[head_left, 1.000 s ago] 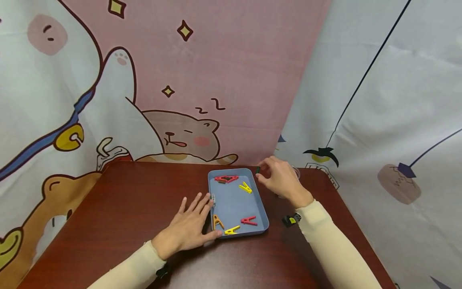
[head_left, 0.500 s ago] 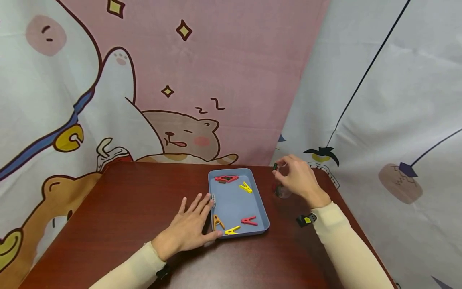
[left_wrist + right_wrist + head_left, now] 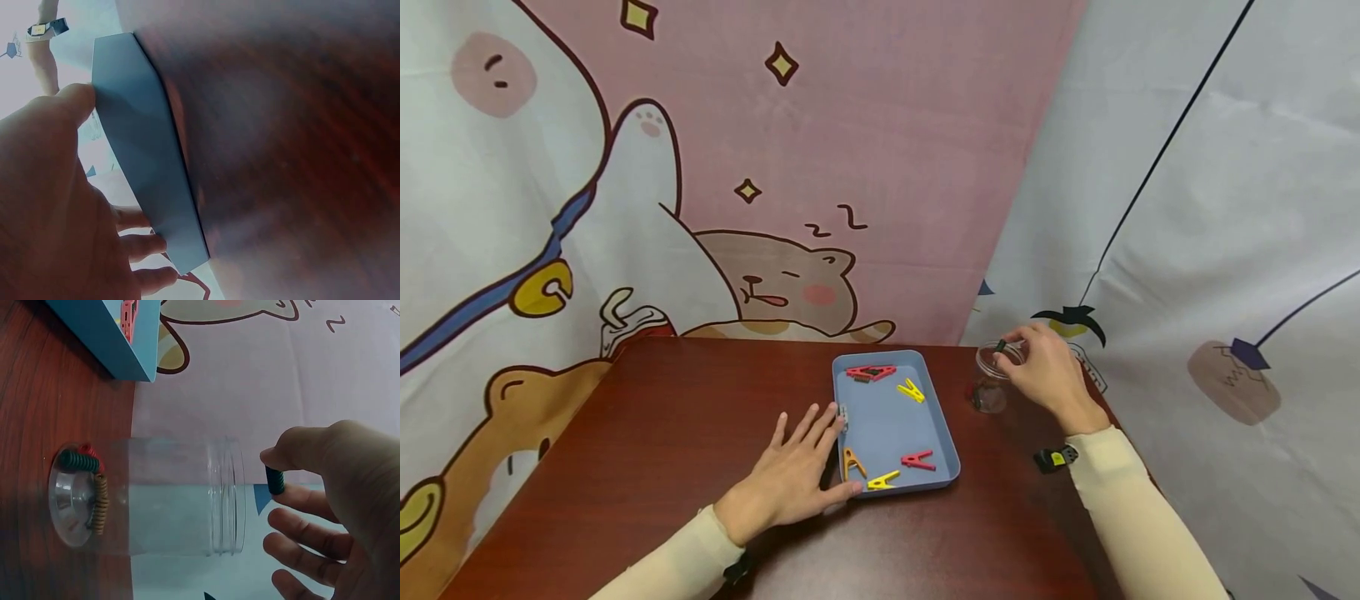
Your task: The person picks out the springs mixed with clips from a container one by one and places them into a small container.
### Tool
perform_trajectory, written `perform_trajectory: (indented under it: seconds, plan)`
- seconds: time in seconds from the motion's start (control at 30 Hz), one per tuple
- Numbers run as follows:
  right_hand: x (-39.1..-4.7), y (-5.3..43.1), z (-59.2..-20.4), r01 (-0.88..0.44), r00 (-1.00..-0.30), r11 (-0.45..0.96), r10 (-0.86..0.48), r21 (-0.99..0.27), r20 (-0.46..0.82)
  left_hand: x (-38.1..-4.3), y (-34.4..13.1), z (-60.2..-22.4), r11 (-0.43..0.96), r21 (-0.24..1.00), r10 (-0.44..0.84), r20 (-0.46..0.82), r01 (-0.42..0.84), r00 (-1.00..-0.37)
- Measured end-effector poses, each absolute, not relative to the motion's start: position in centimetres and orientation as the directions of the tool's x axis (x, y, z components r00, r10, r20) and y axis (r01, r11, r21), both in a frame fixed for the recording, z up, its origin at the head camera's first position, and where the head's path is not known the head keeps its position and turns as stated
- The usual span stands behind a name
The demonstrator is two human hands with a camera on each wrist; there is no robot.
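Between thumb and index finger my right hand pinches a small dark green spring, just above the mouth of a clear jar. At the jar's bottom, in the right wrist view, lie a green spring, a red spring and a tan spring. My left hand rests spread on the left side of a blue-grey tray, its thumb at the near left corner and its fingertips on the rim. No object is in that hand's grip.
The tray holds yellow clothespins, a red clothespin, an orange clothespin, more red pieces at the far end and a small pale item by its left wall. A printed cloth hangs behind the brown table.
My right hand has moved right with the green spring, from beside the tray's far right corner to over the jar's mouth. The left hand has stayed on the tray.
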State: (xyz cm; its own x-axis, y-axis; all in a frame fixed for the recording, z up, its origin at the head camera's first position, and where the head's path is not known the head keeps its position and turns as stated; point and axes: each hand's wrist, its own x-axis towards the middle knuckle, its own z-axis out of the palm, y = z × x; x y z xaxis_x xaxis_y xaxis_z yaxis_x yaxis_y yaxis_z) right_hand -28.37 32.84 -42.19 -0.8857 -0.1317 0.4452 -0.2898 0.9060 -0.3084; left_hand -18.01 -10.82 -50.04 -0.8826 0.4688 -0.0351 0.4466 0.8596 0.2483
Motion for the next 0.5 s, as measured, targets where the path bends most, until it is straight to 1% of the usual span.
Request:
perform_trajectory:
  seconds: [0.17,0.5]
  plan:
    - [-28.1,33.4,-42.2,-0.244,-0.911,0.91,-0.097,-0.336,0.4,-17.9,-10.9,-50.0,0.853,0.26,0.475,-0.029,0.453,-0.879]
    - [-27.9,34.0,-42.3,-0.22,-0.932,0.918,-0.097,-0.331,0.35,-17.9,-10.9,-50.1,0.852,0.262,0.474,-0.021,0.453,-0.88]
